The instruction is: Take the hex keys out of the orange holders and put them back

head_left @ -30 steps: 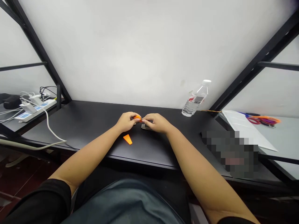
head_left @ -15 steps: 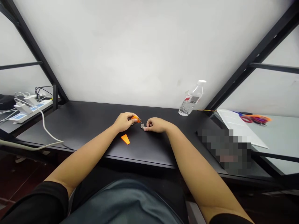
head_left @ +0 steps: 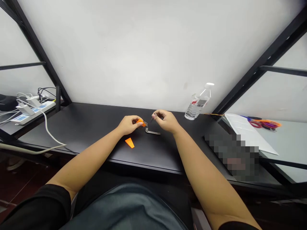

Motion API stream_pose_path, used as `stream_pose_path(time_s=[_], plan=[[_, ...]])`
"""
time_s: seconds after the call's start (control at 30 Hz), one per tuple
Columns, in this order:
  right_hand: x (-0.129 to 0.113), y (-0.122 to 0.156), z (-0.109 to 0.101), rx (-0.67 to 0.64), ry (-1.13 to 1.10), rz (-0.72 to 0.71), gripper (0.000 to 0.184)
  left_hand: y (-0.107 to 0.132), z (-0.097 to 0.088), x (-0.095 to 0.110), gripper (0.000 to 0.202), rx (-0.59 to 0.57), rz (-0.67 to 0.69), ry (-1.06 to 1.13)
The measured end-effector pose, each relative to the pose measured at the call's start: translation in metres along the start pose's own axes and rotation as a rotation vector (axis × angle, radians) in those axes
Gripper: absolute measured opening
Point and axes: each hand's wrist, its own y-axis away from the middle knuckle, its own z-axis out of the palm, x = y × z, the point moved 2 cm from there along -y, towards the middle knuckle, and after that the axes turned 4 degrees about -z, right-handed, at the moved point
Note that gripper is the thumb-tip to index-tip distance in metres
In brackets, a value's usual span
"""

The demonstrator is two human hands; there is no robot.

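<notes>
Overall, one black desk bears one plastic water bottle and, mid-desk, two hands. The left hand pinches one orange holder with metal keys; the right hand pinches one thin dark pin. One L-shaped hex key lies flat just below them, and one orange wedge lies nearby.

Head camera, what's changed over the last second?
The right hand has lifted up and away from the L-shaped hex key, which now lies uncovered on the black desk, and pinches something thin and dark. The left hand still holds the orange holder; the orange wedge stays put.
</notes>
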Motion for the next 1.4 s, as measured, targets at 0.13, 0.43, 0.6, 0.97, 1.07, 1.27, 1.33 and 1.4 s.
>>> stream_pose_path(time_s=[0.13, 0.43, 0.6, 0.97, 1.07, 1.27, 1.33, 1.4], plan=[[-0.004, 0.001, 0.009, 0.112, -0.314, -0.055, 0.029, -0.001, 0.001, -0.004, 0.029, -0.007, -0.016, 0.024], [-0.006, 0.004, 0.018, -0.019, -0.309, -0.026, 0.026, -0.002, 0.002, -0.009, 0.028, 0.006, 0.009, 0.042], [-0.006, 0.003, 0.017, -0.035, -0.105, -0.057, 0.029, -0.001, 0.001, -0.008, 0.028, -0.002, 0.006, 0.054], [-0.018, 0.005, 0.024, -0.448, 0.011, -0.197, 0.045, 0.001, 0.001, -0.003, 0.028, 0.013, -0.025, 0.083], [-0.006, 0.004, 0.013, -0.464, 0.175, -0.029, 0.039, 0.001, 0.002, -0.004, 0.03, 0.026, -0.054, 0.155], [0.007, 0.007, 0.007, -0.695, 0.227, 0.237, 0.029, 0.001, 0.002, -0.002, 0.028, 0.008, -0.059, 0.148], [0.004, 0.008, 0.01, -0.72, 0.225, 0.256, 0.026, 0.001, 0.002, -0.001, 0.028, 0.004, -0.044, 0.141], [0.001, 0.009, 0.012, -0.733, 0.225, 0.265, 0.02, 0.001, 0.002, 0.0, 0.028, 0.002, -0.027, 0.128]])
